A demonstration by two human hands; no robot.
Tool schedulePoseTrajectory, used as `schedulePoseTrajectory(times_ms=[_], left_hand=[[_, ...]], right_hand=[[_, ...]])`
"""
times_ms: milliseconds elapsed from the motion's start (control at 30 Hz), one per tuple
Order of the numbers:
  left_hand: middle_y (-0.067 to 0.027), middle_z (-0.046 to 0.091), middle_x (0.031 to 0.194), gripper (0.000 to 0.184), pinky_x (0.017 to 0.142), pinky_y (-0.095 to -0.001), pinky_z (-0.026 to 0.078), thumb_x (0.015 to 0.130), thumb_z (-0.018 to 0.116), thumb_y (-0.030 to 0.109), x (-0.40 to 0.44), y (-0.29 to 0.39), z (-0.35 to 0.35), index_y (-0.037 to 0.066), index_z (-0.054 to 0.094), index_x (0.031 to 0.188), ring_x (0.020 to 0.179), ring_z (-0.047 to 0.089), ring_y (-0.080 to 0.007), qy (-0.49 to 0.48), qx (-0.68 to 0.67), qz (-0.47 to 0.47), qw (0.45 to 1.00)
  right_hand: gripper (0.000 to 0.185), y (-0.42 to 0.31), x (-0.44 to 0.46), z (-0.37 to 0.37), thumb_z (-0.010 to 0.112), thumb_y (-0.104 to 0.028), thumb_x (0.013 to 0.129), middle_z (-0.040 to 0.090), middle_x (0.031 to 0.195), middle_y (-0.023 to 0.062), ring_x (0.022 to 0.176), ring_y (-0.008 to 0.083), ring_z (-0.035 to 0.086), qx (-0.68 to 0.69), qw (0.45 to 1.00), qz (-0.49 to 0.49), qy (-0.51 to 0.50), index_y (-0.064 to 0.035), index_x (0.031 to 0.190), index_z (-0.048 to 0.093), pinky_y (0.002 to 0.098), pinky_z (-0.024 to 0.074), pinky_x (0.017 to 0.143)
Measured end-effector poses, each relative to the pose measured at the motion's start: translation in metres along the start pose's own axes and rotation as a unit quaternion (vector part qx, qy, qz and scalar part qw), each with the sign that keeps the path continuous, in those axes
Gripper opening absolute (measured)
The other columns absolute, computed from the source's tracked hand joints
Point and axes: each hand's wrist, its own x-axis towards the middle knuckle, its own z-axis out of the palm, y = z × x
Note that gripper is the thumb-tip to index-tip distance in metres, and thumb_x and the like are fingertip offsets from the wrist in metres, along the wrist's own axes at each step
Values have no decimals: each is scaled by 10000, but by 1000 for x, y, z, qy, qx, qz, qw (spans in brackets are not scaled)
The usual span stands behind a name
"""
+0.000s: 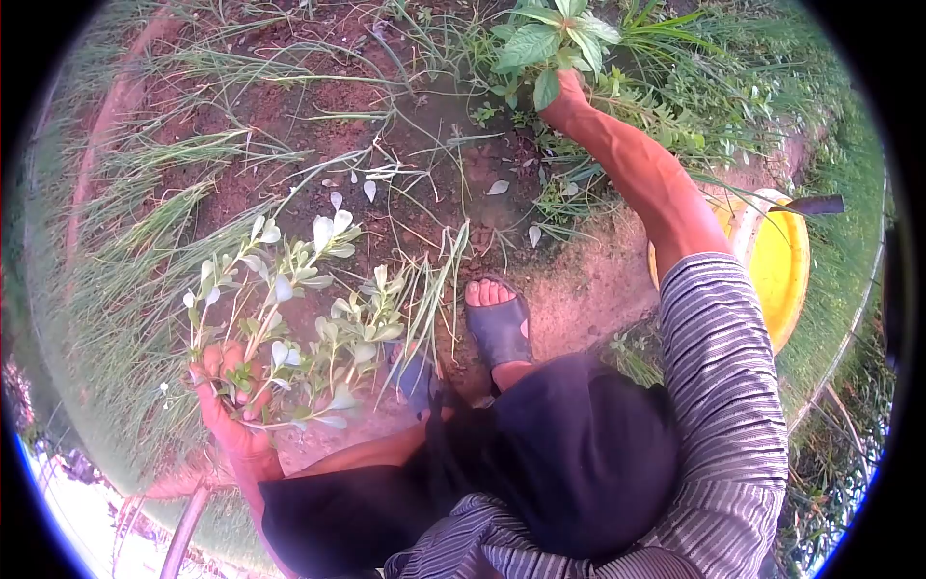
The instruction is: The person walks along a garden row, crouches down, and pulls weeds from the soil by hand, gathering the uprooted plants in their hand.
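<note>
My left hand [231, 386] is closed around a bunch of uprooted-looking plants [280, 289] with pale, rounded, fleshy leaves, low at the left. Their stems fan up and to the right out of my fingers. At the top, my right arm is stretched forward, and my right hand [569, 96] is closed at the stem of a leafy green plant [532, 46] with broad, pointed leaves. Those leaves and the greenery around cover most of the right fingers. Thin, grass-like green leaves [434, 299] lean near my feet.
Long narrow green leaves [193, 154] grow over reddish-brown soil [318, 106] at the left. Several loose pale leaves [369, 190] lie on the ground. A yellow basin [781, 270] stands at the right, a dark-ended tool [815, 205] across it. My sandalled foot [499, 323] rests on bare soil.
</note>
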Motion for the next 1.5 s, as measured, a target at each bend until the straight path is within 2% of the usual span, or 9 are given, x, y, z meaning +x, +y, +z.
schedulePoseTrajectory(times_ms=[167, 300, 433, 467, 600, 867, 1133, 1367, 1500], left_hand=[[-11, 382, 788, 263, 384, -177, 374, 1000, 457, 334, 1, -5, -5, 125, 378, 861, 608, 431, -95, -6, -7, -3, 1000], [-7, 372, 782, 270, 388, -179, 373, 1005, 444, 331, 9, -10, 0, 131, 365, 841, 613, 434, -102, -4, -15, -24, 1000], [-5, 375, 771, 265, 390, -176, 380, 1007, 434, 334, 16, -7, -1, 129, 372, 850, 619, 449, -102, -38, -19, -33, 999], [-6, 382, 772, 265, 390, -175, 384, 1007, 431, 337, 17, -6, -1, 125, 381, 857, 612, 448, -100, -35, -30, -32, 998], [-7, 391, 771, 258, 387, -179, 389, 1007, 434, 330, 12, -4, 0, 120, 394, 863, 609, 448, -99, 1, -13, -16, 1000], [-13, 397, 795, 247, 386, -181, 394, 1002, 454, 318, 10, -8, -7, 122, 378, 872, 615, 470, -100, 19, 2, -21, 1000], [-14, 398, 803, 245, 395, -182, 400, 1001, 455, 321, 14, -11, -1, 124, 385, 872, 618, 475, -103, 9, 7, -39, 999], [-8, 400, 790, 257, 394, -184, 404, 1003, 447, 331, 17, -15, 1, 121, 392, 866, 619, 474, -104, 29, 13, -39, 999], [-7, 401, 789, 256, 392, -179, 405, 1004, 445, 331, 19, -13, -1, 123, 396, 864, 601, 471, -97, 7, 9, -46, 999]], right_hand=[[132, -10, -36, -38, 608, -159, 822, 701, 807, 88, 723, 264, 684, -10, 980, -105, -172, -112, 887, 713, 387, 495, 570], [204, -3, -62, -114, 597, -226, 859, 688, 748, 135, 691, 264, 683, 223, 962, 45, -149, -50, 810, 688, 407, 533, 602], [165, -10, -28, -48, 573, -151, 883, 665, 863, 174, 753, 260, 671, 87, 984, -48, -146, -17, 852, 663, 362, 556, 639], [150, -11, -24, -38, 564, -87, 868, 643, 960, 166, 818, 234, 661, 65, 990, -125, 9, 10, 925, 662, 362, 561, 644], [204, -30, 10, -21, 615, -114, 834, 669, 978, 118, 856, 228, 664, -57, 998, -27, 24, -52, 1006, 704, 363, 543, 624], [153, -35, 41, -26, 598, -185, 847, 703, 874, 35, 800, 236, 675, -285, 944, -116, -120, -147, 894, 739, 378, 475, 592], [155, -21, 0, -49, 574, -140, 855, 710, 861, 96, 835, 260, 696, 134, 987, -25, -80, -77, 847, 715, 389, 558, 690], [198, 13, -43, -55, 598, -158, 770, 701, 900, 160, 846, 311, 691, 219, 954, 31, -203, -26, 890, 684, 402, 555, 736], [139, 25, -22, -34, 586, -103, 828, 691, 868, 150, 844, 294, 693, 126, 989, 11, -79, -42, 896, 691, 401, 556, 692]])
